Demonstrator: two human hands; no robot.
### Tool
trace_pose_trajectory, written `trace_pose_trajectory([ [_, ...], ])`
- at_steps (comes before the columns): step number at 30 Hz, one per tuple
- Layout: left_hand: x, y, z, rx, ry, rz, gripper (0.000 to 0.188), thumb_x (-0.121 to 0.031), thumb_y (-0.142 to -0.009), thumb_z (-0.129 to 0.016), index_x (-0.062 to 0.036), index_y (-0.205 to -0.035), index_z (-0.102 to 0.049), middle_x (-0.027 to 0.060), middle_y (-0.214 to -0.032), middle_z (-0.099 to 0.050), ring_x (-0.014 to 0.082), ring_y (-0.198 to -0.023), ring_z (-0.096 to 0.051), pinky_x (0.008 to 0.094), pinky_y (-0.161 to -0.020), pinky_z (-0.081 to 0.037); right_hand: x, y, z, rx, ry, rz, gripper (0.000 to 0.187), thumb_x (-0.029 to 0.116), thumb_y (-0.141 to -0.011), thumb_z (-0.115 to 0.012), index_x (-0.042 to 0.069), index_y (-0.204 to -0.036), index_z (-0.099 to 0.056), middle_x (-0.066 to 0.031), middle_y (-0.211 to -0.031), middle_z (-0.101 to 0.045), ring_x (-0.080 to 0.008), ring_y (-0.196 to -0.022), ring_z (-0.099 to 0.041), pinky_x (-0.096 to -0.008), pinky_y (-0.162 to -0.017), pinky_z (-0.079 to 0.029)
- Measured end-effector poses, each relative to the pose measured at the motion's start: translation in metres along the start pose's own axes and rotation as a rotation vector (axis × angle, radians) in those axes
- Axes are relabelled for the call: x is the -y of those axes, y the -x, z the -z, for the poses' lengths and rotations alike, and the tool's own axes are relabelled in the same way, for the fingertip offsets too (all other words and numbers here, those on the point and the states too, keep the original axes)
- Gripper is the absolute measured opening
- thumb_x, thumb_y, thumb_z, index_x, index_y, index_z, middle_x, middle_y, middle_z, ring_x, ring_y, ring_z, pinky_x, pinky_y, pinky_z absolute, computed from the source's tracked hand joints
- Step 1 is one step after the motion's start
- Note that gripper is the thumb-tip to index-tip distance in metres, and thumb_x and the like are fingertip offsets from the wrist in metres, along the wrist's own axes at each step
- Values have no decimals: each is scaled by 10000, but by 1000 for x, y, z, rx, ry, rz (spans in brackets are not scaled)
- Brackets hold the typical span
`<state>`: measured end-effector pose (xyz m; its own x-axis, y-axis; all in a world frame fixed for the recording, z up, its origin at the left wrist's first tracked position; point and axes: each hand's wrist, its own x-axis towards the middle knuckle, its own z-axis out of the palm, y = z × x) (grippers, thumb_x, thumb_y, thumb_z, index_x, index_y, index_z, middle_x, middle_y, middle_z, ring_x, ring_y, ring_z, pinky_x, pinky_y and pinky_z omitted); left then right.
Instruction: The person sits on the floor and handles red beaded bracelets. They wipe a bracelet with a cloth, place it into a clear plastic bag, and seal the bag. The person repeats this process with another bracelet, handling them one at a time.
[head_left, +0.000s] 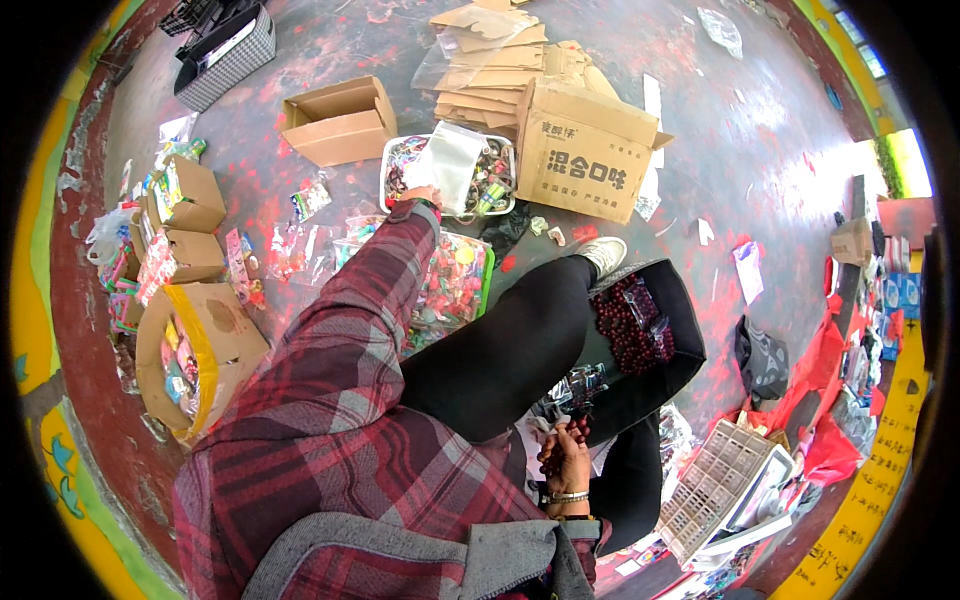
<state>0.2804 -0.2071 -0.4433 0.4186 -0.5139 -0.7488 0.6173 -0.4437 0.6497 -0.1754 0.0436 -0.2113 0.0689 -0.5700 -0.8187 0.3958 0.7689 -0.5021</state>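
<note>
My left hand (422,195) reaches out to a white plastic tray (384,178) ahead of me. Its fingers are closed at the lower left edge of a flat, whitish plastic bag (455,165), which lies over small trinkets (492,180) in the tray. Close to my lap, my right hand (568,468) is curled around dark red bead bracelets (552,456), partly hidden by the fingers. Beside my leg, a dark fabric box (685,310) holds many dark red beads (632,335). Clear packets with dark contents (580,388) lie between that box and my right hand.
A green-rimmed bin (488,275) of colourful packets sits below the tray. Cardboard boxes (590,150) and flattened cardboard (490,70) stand beyond it. Another open carton (225,350) is at left. A beige plastic crate (715,490) and red plastic bags (830,450) lie at right.
</note>
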Motion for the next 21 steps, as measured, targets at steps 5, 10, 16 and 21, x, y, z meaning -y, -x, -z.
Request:
trace_pose_trajectory([
  [5,23,-6,-20,32,49,6,208,-182,-892,-488,-21,-1009,-547,125,-1035,-540,229,-846,-511,350,-694,-477,-2,-1,8,-43,-5,10,63,121,-839,-546,81,-881,-521,-34,-638,-536,-147,-507,-506,-275,-468,-427],
  [10,52,-101,58,198,-439,-304,246,-129,-868,-514,-13,-1084,-503,139,-1111,-491,247,-955,-489,378,-808,-456,0,0,-1,15,2,-20,59,125,-839,-544,79,-872,-526,-33,-630,-533,-147,-502,-504,-273,-466,-426],
  [16,57,-83,32,234,-424,-255,243,-80,-812,-542,-8,-1044,-533,134,-1073,-520,226,-998,-500,378,-844,-443,-1,-1,2,-28,1,-9,60,129,-842,-545,79,-868,-526,-30,-625,-527,-147,-497,-499,-272,-467,-424],
  [21,41,-41,19,169,-422,-270,178,-35,-755,-553,-11,-927,-594,127,-995,-575,214,-1017,-527,380,-858,-440,0,0,1,-27,10,-22,54,122,-844,-542,78,-871,-527,-31,-625,-525,-148,-494,-494,-272,-464,-418],
])
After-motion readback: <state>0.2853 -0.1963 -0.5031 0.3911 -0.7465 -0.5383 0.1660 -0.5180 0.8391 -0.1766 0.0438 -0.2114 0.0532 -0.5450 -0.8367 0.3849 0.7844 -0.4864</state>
